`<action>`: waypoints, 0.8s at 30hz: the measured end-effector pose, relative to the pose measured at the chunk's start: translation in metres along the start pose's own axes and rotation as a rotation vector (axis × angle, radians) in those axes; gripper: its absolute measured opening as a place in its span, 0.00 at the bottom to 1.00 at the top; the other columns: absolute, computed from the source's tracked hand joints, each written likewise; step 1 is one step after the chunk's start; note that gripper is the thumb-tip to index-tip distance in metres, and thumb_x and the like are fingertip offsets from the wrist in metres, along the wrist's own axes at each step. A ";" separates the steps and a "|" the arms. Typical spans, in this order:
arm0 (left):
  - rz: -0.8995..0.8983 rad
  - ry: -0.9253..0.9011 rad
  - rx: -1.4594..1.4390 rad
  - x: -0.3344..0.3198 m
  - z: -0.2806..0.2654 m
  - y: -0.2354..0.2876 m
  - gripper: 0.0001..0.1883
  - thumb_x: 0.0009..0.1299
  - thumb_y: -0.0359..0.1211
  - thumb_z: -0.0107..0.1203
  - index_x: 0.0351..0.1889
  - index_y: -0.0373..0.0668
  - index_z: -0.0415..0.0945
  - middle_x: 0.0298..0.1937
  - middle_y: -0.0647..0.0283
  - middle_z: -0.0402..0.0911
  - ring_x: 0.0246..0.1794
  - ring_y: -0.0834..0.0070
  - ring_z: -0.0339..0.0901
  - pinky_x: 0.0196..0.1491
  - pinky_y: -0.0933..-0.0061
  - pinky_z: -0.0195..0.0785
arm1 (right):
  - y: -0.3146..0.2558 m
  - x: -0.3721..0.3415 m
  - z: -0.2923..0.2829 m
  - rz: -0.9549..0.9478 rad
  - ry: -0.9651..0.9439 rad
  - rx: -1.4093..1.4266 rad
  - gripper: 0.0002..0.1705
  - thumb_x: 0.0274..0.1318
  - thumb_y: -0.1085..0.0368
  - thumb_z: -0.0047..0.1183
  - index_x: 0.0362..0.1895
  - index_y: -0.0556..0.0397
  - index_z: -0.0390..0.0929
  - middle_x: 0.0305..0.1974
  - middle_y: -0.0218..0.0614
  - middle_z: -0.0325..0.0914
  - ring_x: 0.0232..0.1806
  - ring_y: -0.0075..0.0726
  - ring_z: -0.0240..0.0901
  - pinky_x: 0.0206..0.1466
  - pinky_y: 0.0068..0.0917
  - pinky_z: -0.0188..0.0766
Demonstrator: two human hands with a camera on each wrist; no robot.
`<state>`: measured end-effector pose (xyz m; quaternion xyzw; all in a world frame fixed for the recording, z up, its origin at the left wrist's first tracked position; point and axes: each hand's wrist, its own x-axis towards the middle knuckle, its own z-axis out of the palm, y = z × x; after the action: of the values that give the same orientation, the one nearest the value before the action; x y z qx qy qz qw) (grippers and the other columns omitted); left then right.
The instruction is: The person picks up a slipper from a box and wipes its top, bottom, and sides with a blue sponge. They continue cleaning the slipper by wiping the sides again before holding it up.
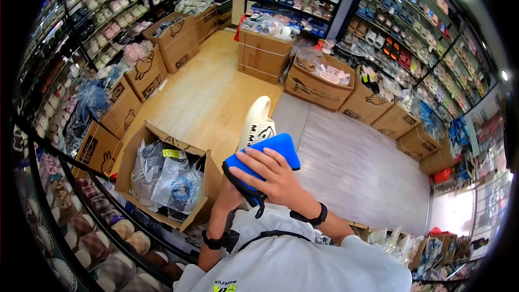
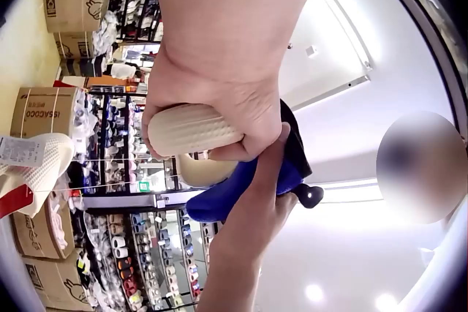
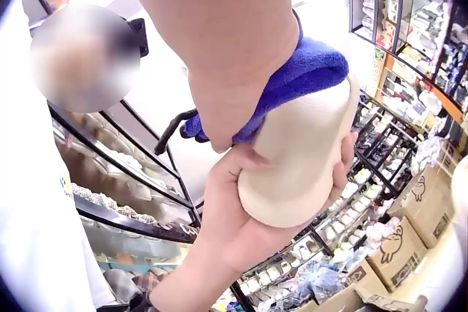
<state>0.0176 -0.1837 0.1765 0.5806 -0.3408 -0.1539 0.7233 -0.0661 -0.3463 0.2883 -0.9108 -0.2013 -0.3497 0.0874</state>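
My left hand (image 3: 241, 228) grips a cream slipper (image 3: 296, 151) by one end, thumb on its smooth flat face and fingers round the far side. My right hand (image 1: 273, 176) holds a blue plush wiping pad (image 1: 285, 146) with black edging and a black loop, pressed over the slipper's other end. In the head view the pad hides most of my left hand (image 1: 230, 192). Beyond the pad shows a cream slipper with black lettering (image 1: 254, 121). A textured cream slipper with a white label (image 2: 40, 169) appears at the left of the left wrist view.
An open carton (image 1: 203, 178) of plastic-wrapped goods stands close at my left. More cartons (image 1: 265, 54) line the floor's edge, below shelves (image 1: 403, 38) of slippers. A low rack with checked slippers (image 1: 89, 238) curves round the lower left.
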 end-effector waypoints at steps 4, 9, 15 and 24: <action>-0.018 -0.015 0.085 -0.006 0.004 -0.010 0.39 0.71 0.31 0.74 0.78 0.34 0.67 0.70 0.52 0.80 0.70 0.64 0.80 0.71 0.59 0.75 | 0.007 -0.007 -0.003 -0.004 0.001 0.039 0.37 0.58 0.61 0.60 0.74 0.41 0.81 0.75 0.40 0.77 0.77 0.45 0.74 0.81 0.47 0.62; -0.130 -0.087 -0.010 -0.003 0.013 0.008 0.45 0.69 0.27 0.70 0.83 0.35 0.58 0.70 0.53 0.79 0.71 0.63 0.78 0.72 0.60 0.73 | 0.015 -0.018 -0.006 0.188 0.134 0.120 0.36 0.57 0.58 0.64 0.73 0.41 0.82 0.75 0.42 0.77 0.75 0.53 0.74 0.79 0.52 0.63; -0.033 -0.157 0.367 -0.021 -0.004 -0.023 0.40 0.69 0.34 0.74 0.77 0.36 0.67 0.70 0.51 0.80 0.70 0.59 0.79 0.72 0.57 0.73 | 0.001 -0.038 0.000 -0.053 0.028 0.055 0.30 0.65 0.63 0.55 0.72 0.40 0.84 0.73 0.37 0.80 0.74 0.40 0.77 0.78 0.46 0.64; -0.038 0.015 0.107 -0.018 0.018 0.004 0.44 0.67 0.30 0.74 0.80 0.34 0.64 0.72 0.49 0.78 0.72 0.60 0.76 0.75 0.57 0.69 | 0.003 -0.046 -0.004 0.066 0.120 0.042 0.31 0.65 0.54 0.59 0.72 0.40 0.84 0.74 0.41 0.78 0.75 0.49 0.75 0.80 0.52 0.60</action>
<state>-0.0078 -0.1847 0.1764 0.6258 -0.3320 -0.1447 0.6908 -0.0978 -0.3640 0.2602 -0.8922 -0.1729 -0.3965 0.1301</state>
